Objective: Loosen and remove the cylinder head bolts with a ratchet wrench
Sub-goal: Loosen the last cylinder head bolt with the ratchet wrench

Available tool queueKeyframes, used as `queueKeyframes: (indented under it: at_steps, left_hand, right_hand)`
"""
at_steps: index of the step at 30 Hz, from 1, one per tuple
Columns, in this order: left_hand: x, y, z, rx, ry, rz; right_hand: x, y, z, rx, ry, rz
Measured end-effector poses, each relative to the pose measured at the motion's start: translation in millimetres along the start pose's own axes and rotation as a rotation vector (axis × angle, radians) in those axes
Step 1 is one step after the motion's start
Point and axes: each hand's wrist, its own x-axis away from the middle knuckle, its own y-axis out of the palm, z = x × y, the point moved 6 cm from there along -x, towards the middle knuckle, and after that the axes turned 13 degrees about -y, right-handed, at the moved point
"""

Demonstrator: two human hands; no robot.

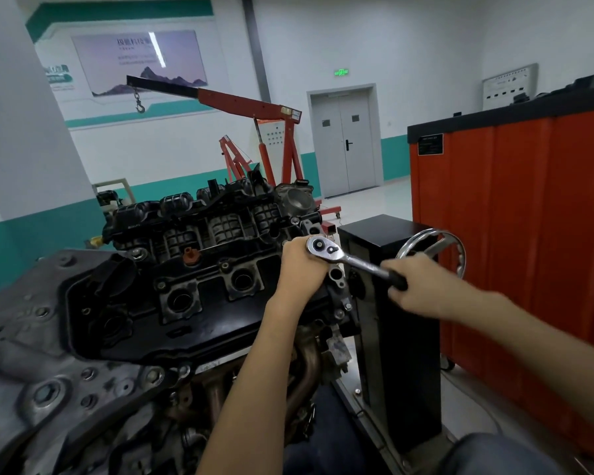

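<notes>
– Two questions: your grip, and where's the bolt?
– Mid-frame on the engine [192, 275], my left hand [300, 269] is curled tight under the head of the ratchet wrench [352, 259]. My right hand [422, 289] is wrapped round its black handle. The cylinder head bolt sits hidden beneath that head. I'd hold the head square and pull smoothly.
– Any writing?
– Upper left, the wall poster [141, 60] shows blurred characters. The cabinet plate [430, 144] and the green exit sign [341, 72] are unreadable.

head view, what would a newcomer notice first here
The shiny ratchet wrench at centre right draws the eye, the left hand gripping under its head and the right hand gripping its handle. It sits over the right end of the black engine filling the lower left; a red hoist stands behind.
</notes>
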Motion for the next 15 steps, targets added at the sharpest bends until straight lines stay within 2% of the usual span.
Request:
queueKeyframes:
  at_steps: [2,5,8,11,13,15]
  left_hand:
    - [-0.6,-2.7,0.9,0.012,-0.010,-0.005]
    - [0.2,-8.4,-4.6,0.115,-0.026,0.065]
    - [6.8,-8.0,-2.1,0.132,0.022,0.129]
    - [15.6,-0.3,6.9,0.106,0.067,0.159]
    - [17.2,-1.2,9.8,0.114,0.056,0.188]
    - [15.4,-4.7,7.6,0.145,0.008,0.178]
  right_hand:
    - [-18.9,-16.8,4.9,0.151,-0.053,-0.023]
    - [-19.0,-6.4,0.0,0.122,-0.045,0.022]
    - [11.4,44.1,-22.9,-0.278,0.044,0.106]
    - [28.7,96.8,-58.9,-0.673,0.147,0.262]
    - [25.1,113.8,-78.4,-0.817,0.168,0.338]
    - [20.5,113.4,-81.5,-0.806,0.159,0.348]
